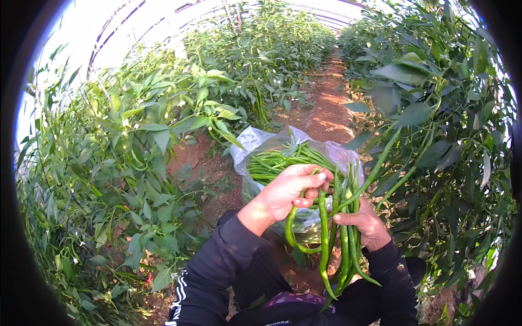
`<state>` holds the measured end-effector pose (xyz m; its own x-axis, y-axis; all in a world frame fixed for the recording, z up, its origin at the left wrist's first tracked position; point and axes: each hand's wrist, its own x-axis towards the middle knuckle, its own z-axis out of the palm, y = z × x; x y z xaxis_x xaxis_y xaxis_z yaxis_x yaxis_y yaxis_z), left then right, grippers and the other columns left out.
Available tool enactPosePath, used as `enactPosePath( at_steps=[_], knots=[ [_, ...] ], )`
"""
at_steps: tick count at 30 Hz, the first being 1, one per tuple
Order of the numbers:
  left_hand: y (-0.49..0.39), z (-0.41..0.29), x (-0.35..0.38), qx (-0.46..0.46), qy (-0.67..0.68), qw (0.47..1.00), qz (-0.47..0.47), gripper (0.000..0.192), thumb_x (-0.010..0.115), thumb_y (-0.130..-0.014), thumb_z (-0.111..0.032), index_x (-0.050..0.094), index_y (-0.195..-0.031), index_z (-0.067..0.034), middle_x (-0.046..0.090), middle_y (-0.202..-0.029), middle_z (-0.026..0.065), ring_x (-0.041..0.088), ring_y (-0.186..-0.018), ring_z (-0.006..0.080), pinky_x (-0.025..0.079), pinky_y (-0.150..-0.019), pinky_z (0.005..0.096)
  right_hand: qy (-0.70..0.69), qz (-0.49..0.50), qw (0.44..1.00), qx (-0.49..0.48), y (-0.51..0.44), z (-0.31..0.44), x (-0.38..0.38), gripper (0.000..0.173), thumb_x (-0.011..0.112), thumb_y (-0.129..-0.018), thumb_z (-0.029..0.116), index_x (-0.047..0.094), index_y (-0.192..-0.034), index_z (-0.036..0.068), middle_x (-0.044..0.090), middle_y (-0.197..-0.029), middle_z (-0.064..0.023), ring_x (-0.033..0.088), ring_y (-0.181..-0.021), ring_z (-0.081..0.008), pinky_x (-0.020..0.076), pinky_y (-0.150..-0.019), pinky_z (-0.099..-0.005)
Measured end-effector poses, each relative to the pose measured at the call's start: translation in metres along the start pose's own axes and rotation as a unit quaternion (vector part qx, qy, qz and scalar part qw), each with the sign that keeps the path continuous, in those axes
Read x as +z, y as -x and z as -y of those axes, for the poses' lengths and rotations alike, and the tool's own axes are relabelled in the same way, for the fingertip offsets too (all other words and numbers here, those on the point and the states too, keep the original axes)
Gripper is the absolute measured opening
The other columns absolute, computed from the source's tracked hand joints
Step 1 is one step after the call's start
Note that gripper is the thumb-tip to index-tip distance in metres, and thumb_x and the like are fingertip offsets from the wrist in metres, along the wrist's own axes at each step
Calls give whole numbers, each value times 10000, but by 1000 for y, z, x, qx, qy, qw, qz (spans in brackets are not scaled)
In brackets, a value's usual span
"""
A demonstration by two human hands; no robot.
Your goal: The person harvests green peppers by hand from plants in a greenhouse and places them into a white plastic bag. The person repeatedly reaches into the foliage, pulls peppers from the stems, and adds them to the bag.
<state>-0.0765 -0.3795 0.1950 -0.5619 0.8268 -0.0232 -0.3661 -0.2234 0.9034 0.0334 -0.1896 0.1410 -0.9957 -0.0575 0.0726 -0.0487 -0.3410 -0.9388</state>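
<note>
My left hand (291,193) pinches long green chili peppers by their stems; one curved pepper (290,228) and a straighter one (324,244) hang below it. Beside it on the right, my right hand (361,222) grips a bunch of long green chili peppers (346,248), their tips pointing down and stems up. Its thumb lies across the bunch, and the other fingers are mostly hidden behind. Just beyond both hands stands an open clear plastic bag (251,140), holding a heap of similar green peppers (271,163). The hands partly cover the bag.
Leafy pepper plants (142,195) with small white flowers fill the left. Taller pepper plants (440,163) crowd the right, with a branch and hanging peppers (381,159) reaching close to my right hand. A reddish dirt path (332,106) runs between the rows beyond the bag.
</note>
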Motion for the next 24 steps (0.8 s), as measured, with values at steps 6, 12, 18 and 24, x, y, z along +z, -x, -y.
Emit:
enactPosePath(
  at_steps=[6, 12, 18, 24],
  knots=[
    [68, 37, -21, 140, 129, 980, -61, 147, 558, -973, -123, 605, -1054, -9, 578, -892, 19, 419, -591, 22, 322, -452, 163, 27, 49, 998, 10, -3, -20, 75, 660, 810, -679, -5, 511, -1268, 2, 645, -1096, -50, 634, -960, -149, 518, -846, -297],
    [182, 51, 1, 277, 166, 919, -228, 275, 450, -1032, -185, 505, -1263, -46, 499, -1021, -4, 373, -587, 20, 291, -456, 171, 63, 129, 986, 84, -1, -43, 113, 717, 773, -581, 33, 440, -1214, -26, 642, -775, -145, 650, -619, -255, 558, -558, -336],
    [355, 117, -50, 167, -39, 949, -263, 286, 424, -1033, -224, 533, -1212, -29, 580, -906, 44, 381, -531, 15, 293, -448, 168, 19, 152, 980, 127, -31, -81, 129, 702, 773, -597, 62, 445, -1216, 13, 623, -719, -163, 639, -613, -283, 543, -561, -353],
    [593, 269, -92, -315, -658, 594, -339, 234, 587, -882, -183, 623, -1055, -30, 665, -927, 98, 608, -762, 256, 495, -691, 385, 0, 140, 979, 145, -46, -78, 129, 555, 726, -654, -12, 485, -1154, -17, 628, -803, -151, 667, -698, -287, 592, -686, -403]
  ],
)
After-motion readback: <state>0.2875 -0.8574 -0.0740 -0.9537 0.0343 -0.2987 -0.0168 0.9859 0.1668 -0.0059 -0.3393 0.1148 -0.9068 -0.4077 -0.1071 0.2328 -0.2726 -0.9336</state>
